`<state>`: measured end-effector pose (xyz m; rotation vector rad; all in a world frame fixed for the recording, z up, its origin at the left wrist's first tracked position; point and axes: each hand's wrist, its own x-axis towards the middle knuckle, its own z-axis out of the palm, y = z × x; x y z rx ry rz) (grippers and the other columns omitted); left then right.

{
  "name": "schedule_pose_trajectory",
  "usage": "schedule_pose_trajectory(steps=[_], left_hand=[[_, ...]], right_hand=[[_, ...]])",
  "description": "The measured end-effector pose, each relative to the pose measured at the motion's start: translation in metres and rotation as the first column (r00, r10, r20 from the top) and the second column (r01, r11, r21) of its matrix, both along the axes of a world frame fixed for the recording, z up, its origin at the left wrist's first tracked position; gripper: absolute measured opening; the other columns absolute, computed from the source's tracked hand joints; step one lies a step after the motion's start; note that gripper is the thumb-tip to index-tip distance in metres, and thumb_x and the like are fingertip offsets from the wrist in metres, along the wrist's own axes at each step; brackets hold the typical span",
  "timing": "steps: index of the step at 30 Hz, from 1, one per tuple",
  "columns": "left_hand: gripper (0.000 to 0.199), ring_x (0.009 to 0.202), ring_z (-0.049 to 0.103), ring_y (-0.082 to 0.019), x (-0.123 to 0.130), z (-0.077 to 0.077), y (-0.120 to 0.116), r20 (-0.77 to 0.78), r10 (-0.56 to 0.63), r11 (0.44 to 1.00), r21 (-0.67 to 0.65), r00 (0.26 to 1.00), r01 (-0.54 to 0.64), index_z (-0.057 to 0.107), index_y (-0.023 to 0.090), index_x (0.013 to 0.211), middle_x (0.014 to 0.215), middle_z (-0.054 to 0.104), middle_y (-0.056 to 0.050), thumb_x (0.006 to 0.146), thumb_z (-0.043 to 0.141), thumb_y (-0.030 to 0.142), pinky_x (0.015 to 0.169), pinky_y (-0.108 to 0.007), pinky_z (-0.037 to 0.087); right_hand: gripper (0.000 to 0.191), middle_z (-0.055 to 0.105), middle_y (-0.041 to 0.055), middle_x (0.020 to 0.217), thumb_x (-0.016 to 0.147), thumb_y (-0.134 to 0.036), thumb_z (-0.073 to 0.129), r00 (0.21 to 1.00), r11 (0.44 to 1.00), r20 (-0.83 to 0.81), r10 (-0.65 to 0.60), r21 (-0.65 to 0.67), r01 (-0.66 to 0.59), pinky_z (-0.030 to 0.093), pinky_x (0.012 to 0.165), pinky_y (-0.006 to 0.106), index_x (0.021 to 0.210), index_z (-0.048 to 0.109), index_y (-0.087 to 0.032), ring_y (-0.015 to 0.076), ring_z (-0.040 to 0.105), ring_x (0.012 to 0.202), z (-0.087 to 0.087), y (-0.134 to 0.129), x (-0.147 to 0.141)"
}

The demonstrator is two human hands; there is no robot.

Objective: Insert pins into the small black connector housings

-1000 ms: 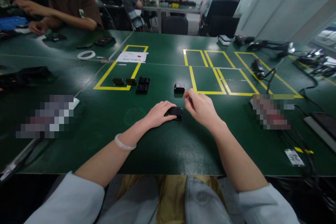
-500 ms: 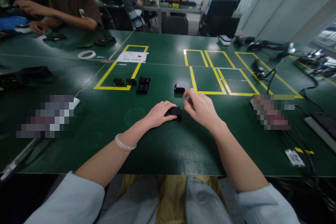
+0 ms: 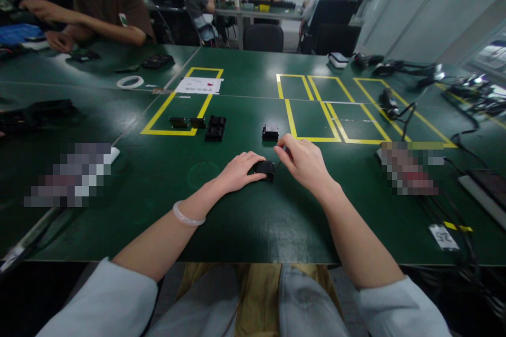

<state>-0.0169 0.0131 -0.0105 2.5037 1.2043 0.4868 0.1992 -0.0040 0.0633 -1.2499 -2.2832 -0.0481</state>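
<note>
My left hand is closed round a small black box-shaped part, which rests on the green table. Close to that part's right side, my right hand is curled in a pinch. Something small and dark shows at its fingertips, too little to name. Just beyond both hands sits another black block with a paler top. Farther left lie a black part with hollows and two thin upright black pieces.
Yellow tape frames mark the green table. A white paper sheet and a roll of white tape lie at the back left. Cables run along the right. A person in a brown shirt sits across at left.
My right hand has shifted slightly left, towards the black part. My left hand keeps its place. At the back right, a standing person has come further into view.
</note>
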Motion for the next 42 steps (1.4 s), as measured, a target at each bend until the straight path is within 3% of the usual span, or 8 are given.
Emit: schedule_pose_trajectory(steps=[5,11,17,23,29,34,42], left_hand=[[0.039,0.105,0.055,-0.026,0.0005,0.0016,-0.0006,-0.002,0.013,1.000,-0.021,1.000,-0.013,0.056,0.024,0.121,0.117,0.060,-0.007,0.093,0.056,0.052,0.091,-0.039,0.044],[0.039,0.104,0.056,-0.026,0.0006,0.0026,-0.0010,0.002,0.007,1.000,-0.015,1.000,-0.007,0.056,0.023,0.121,0.116,0.061,-0.007,0.093,0.056,0.051,0.090,-0.039,0.045],[0.039,0.105,0.056,-0.026,0.0005,0.0020,-0.0013,0.001,0.010,1.000,-0.009,1.000,-0.010,0.056,0.023,0.120,0.116,0.060,-0.007,0.092,0.057,0.050,0.091,-0.039,0.045],[0.040,0.104,0.056,-0.026,0.0004,0.0003,-0.0008,0.000,0.002,1.000,0.001,1.000,-0.002,0.055,0.023,0.121,0.115,0.061,-0.007,0.092,0.057,0.051,0.091,-0.039,0.044],[0.039,0.105,0.056,-0.026,0.0012,0.0029,-0.0014,0.006,0.006,1.000,-0.012,1.000,-0.005,0.056,0.022,0.119,0.116,0.061,-0.008,0.092,0.057,0.050,0.091,-0.039,0.044],[0.039,0.106,0.056,-0.026,0.0014,0.0037,-0.0020,0.001,0.011,1.000,-0.024,1.000,-0.011,0.056,0.023,0.121,0.117,0.061,-0.007,0.093,0.056,0.051,0.092,-0.040,0.044],[0.039,0.106,0.056,-0.026,0.0007,0.0028,-0.0012,0.012,0.008,1.000,-0.022,1.000,-0.007,0.056,0.024,0.120,0.117,0.061,-0.007,0.092,0.057,0.051,0.092,-0.039,0.044]], right_hand=[[0.016,0.066,0.0024,0.076,0.092,-0.021,0.043,1.000,1.000,-0.024,0.011,0.011,-0.011,0.033,0.066,0.028,0.101,0.056,-0.018,0.0157,0.057,0.066,0.0003,-0.0005,0.0001],[0.024,0.064,0.0020,0.069,0.098,-0.034,0.038,0.999,1.000,0.033,-0.027,0.004,0.027,0.032,0.065,0.028,0.095,0.057,-0.019,0.0167,0.056,0.062,0.0019,-0.0008,-0.0004],[0.018,0.066,0.0024,0.075,0.092,-0.022,0.042,1.000,1.000,0.018,-0.012,-0.001,0.012,0.032,0.066,0.028,0.103,0.056,-0.018,0.0162,0.056,0.064,0.0018,-0.0012,-0.0020],[0.022,0.064,0.0021,0.072,0.099,-0.033,0.038,1.000,0.999,0.024,-0.010,-0.031,0.011,0.032,0.067,0.028,0.098,0.056,-0.019,0.0166,0.055,0.064,0.0033,-0.0015,-0.0031],[0.016,0.065,0.0022,0.077,0.093,-0.022,0.043,1.000,1.000,0.000,0.011,-0.017,-0.011,0.033,0.068,0.028,0.103,0.055,-0.019,0.0160,0.055,0.066,0.0022,-0.0014,-0.0028],[0.020,0.063,0.0013,0.070,0.097,-0.032,0.039,1.000,0.999,0.011,-0.005,-0.032,0.005,0.032,0.066,0.028,0.098,0.055,-0.019,0.0164,0.053,0.062,0.0024,-0.0008,-0.0026],[0.016,0.065,0.0020,0.076,0.094,-0.027,0.042,1.000,1.000,-0.020,0.017,-0.009,-0.017,0.033,0.067,0.027,0.102,0.054,-0.020,0.0159,0.055,0.066,0.0008,-0.0017,-0.0009]])
